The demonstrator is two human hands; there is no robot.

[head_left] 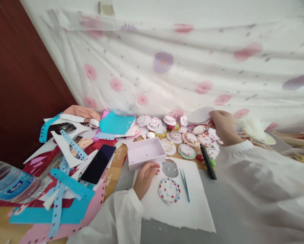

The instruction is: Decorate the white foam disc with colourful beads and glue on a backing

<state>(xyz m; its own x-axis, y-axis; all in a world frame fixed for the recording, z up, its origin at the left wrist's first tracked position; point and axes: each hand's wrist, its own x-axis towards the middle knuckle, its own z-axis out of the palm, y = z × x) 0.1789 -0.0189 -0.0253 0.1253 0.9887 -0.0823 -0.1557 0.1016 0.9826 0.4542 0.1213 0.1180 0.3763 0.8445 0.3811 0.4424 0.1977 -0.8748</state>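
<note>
My right hand (223, 126) is raised over the back right of the table, its fingers pinching the edge of a white paper disc (198, 115). Below that disc lie many small round decorated pieces, such as one with yellow dots (168, 145). My left hand (146, 177) rests with loosely bent fingers and nothing in it, on a white paper sheet (200, 211) beside an open pinkish-white box (146, 152). On the sheet, to the right of that hand, sit a disc ringed with red and blue dots (169, 190) and teal tweezers (185, 185). A round hole (170, 168) shows in the sheet.
At left, a phone (98, 164) lies among cut paper strips (72, 184) and blue sheets (117, 122). A plastic bottle (17, 183) stands at the left edge. A black bar-like object (208, 162) lies on the grey mat (174, 232). Flowered cloth (167, 84) hangs behind.
</note>
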